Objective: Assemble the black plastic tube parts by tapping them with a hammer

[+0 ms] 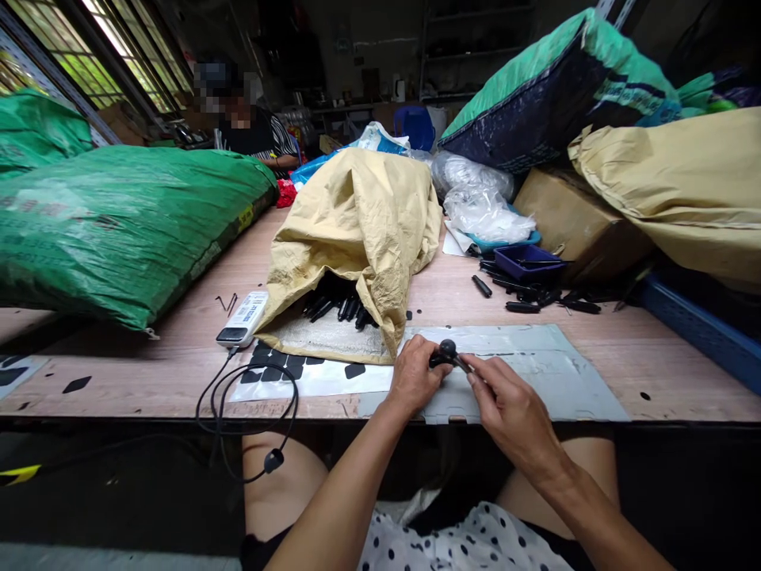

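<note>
My left hand (pixel 414 371) is closed around a small black part with a round ball-like end (pixel 448 347). My right hand (pixel 516 406) pinches a thin dark rod (pixel 462 364) that meets the black part; its exact kind is too small to tell. Both hands are over a grey sheet (pixel 535 365) at the table's front edge. Just beyond my left hand lies a tan woven sack (pixel 369 214), its mouth facing me, with several black handle-like pieces (pixel 348 308) inside.
A white device (pixel 242 319) with a coiled black cable (pixel 219 388) sits left, near small bent metal pieces (pixel 226 302). Black stickers (pixel 273 361) lie on a white sheet. A green sack (pixel 131 222) is left; a purple tray (pixel 529 262) and black pieces (pixel 523 307) are right. Another person (pixel 253 131) sits behind.
</note>
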`<state>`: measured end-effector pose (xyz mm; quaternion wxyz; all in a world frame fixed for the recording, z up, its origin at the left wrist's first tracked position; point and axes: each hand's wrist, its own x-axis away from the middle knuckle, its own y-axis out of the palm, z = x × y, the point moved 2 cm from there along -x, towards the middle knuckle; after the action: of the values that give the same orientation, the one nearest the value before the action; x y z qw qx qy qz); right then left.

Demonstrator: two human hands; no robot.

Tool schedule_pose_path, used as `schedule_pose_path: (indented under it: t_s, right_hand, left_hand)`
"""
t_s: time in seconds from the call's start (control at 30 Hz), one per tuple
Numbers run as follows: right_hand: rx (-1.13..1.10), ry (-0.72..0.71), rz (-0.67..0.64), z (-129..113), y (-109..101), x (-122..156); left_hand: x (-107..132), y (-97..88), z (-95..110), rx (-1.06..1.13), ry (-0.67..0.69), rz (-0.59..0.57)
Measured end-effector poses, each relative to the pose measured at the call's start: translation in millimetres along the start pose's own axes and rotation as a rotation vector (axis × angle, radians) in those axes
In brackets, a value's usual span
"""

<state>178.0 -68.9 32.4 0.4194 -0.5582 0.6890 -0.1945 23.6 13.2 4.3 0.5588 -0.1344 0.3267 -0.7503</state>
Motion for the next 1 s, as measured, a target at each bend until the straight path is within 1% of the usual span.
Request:
schedule_pose_path:
  t_s: [0.1,0.2,0.3,0.4,0.5,0.63,1.0]
  right_hand:
    - [0.086,0.025,0.071,12.9,-8.3,-17.6]
    - [0.25,0.071,0.098,34.5,-10.0,-36.9]
    - [0.385,0.082,0.089,56.0,-2.1,-47.9]
    - [0.474,0.064,0.116,67.1,8.6,-48.4]
    - [0.554,0.043,0.152,68.3,15.4,-44.6]
    - [0.612,0.047,0.168,66.7,17.6,-41.6]
    - [0.635,0.045,0.177,67.3,18.4,-42.8]
  left_hand:
    - [1.1,0.9,0.1,-0.013,0.01,0.012]
    - [1.9,1.7,0.0,-0.047,0.019,0.02]
    - [1.8,1.8,0.5,-0.068,0.026,0.012]
    - [1.2,1.4,0.8,-0.076,0.023,-0.006]
    - [1.2,1.0,0.7,-0.077,0.02,-0.019]
    - [2.1,0.5,0.8,-0.083,0.031,-0.025]
    - [4.6,-1.5,0.2,-0.145,0.104,-0.057]
